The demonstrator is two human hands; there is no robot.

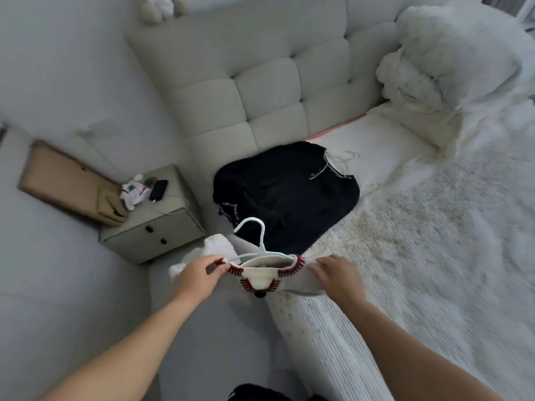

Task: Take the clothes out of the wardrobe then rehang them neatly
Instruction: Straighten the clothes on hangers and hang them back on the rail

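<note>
The left hand (199, 273) pinches the cream garment (266, 276) at nine o'clock; the right hand (335, 273) grips its three o'clock shoulder, the hanger (257, 241) hooked toward twelve.

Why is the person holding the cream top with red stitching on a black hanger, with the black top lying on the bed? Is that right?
Not quite: the hanger is pale blue-white, not black, in the head view. Both hands do hold the cream top, and the black top does lie on the bed.
</note>
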